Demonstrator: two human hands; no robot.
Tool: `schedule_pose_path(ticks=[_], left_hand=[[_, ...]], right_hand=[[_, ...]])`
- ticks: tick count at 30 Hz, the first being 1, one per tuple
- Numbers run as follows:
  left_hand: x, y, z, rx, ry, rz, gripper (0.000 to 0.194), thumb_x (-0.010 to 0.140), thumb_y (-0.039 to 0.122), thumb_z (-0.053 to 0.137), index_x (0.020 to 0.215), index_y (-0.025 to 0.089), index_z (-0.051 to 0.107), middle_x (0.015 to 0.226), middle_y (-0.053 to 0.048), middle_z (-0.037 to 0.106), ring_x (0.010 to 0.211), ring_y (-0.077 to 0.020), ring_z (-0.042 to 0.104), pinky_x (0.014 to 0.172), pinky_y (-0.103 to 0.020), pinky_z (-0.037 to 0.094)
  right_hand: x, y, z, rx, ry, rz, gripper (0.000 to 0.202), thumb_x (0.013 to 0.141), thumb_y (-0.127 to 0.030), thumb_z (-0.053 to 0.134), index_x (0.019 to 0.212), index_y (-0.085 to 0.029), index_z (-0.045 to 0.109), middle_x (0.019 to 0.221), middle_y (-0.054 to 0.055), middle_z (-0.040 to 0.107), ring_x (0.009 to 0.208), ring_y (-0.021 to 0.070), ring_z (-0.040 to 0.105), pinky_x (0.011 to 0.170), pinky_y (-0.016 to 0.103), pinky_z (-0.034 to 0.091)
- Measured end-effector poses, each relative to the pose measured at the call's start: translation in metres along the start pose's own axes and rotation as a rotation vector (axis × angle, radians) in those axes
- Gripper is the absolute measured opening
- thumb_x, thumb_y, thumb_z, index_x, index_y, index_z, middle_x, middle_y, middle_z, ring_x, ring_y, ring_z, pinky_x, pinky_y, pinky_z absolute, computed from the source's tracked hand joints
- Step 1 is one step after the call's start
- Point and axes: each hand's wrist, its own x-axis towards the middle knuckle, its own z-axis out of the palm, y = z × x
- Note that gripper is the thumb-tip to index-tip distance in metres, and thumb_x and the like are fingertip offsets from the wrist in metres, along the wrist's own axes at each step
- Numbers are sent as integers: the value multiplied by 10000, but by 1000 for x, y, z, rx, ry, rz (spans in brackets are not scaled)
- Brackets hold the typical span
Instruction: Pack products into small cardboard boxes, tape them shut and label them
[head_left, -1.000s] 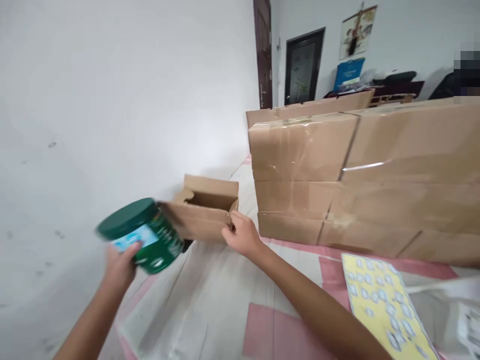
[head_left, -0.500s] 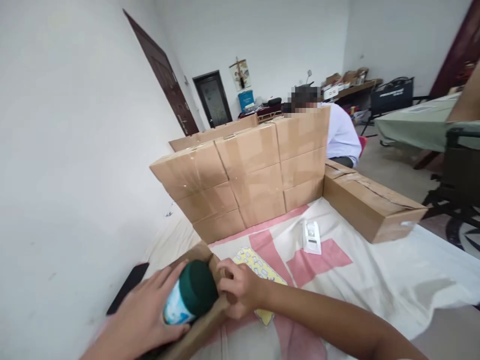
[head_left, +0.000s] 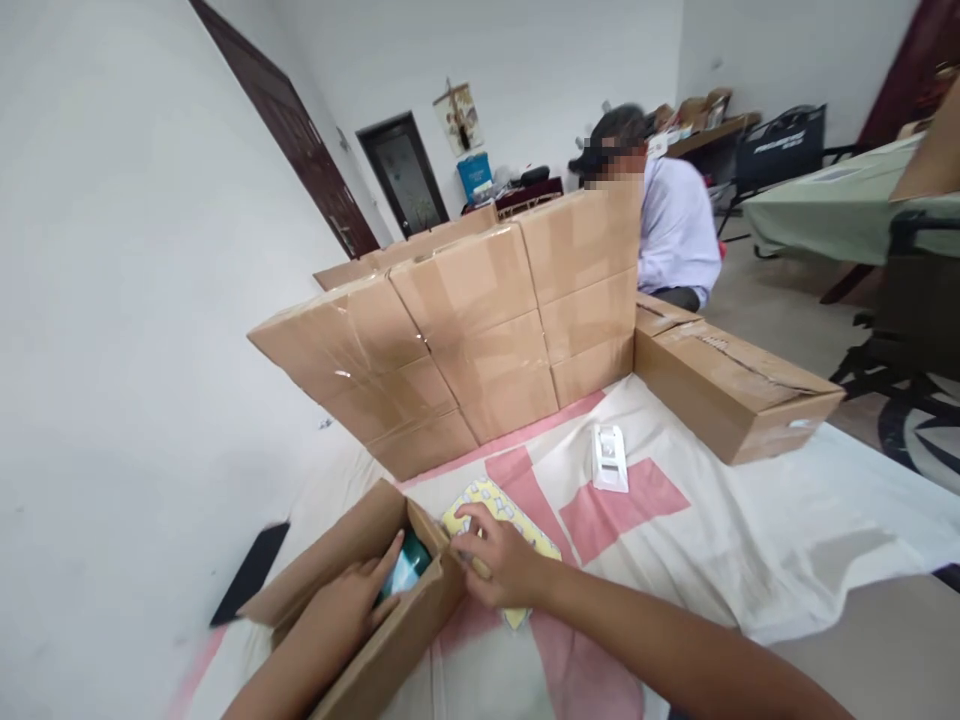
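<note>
Down inside an open cardboard box [head_left: 405, 640], my left hand [head_left: 356, 600] is closed around a canister [head_left: 409, 565] with a dark green top and a blue-and-white side. The box walls and my fingers hide its lower part. My right hand [head_left: 499, 560] has its fingers curled at the box's far right corner and seems to grip the edge there. Under and behind that hand lies a flat yellow patterned item [head_left: 529, 528], partly covered.
A wall of taped cardboard boxes [head_left: 465, 350] stands across the back, with a long box [head_left: 735, 390] at the right. A white device [head_left: 609, 458] lies on the pink-and-cream cloth [head_left: 675, 560]. A black flat object [head_left: 251, 575] is at left. Behind the wall sits a person [head_left: 679, 225].
My left hand has lowered the canister from the box's opening down into the box. My right hand stays by the box corner. The view has shifted slightly, and the person behind has raised their head.
</note>
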Motion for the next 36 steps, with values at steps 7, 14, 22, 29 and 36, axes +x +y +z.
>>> schedule_pose_path(ticks=[7,14,22,29,36], left_hand=[[-35,-13,-23,-72,119,52,556,1005,562,465,1495,313,550,1462,-55,630,1262,-294,655,1059,-401,519],[-76,-31,-5,-85,194,235,301,1034,326,478,892,224,723,918,-55,734,888,-219,657,860,-371,484],[-81,-52,-16,13,131,291,344,1024,403,482,830,258,727,990,-62,668,973,-266,526,895,-434,384],[-86,-59,-22,208,81,245,260,1002,446,530,1018,298,744,1138,-51,676,1034,-290,494,952,-470,353],[-82,-57,-17,-14,-16,171,312,986,414,478,915,216,708,1163,-115,576,1135,-311,475,1047,-519,366]], right_hand=[[8,-2,-13,92,-11,52,413,898,-149,545,1300,-225,599,1370,159,581,1094,231,658,877,376,601],[42,-4,-24,197,-241,-4,352,1042,-283,425,1223,-215,719,1401,140,605,1190,265,570,990,478,541],[127,-12,-2,-143,-649,-113,455,991,-461,618,664,-196,793,1387,99,629,1460,442,333,1174,697,268],[98,-8,19,-71,-406,-68,440,945,-417,670,563,-207,729,1290,96,656,1403,465,397,1161,756,253],[103,-5,8,27,-483,-77,340,930,-291,640,624,-187,744,1281,134,621,1294,405,465,1083,635,401]])
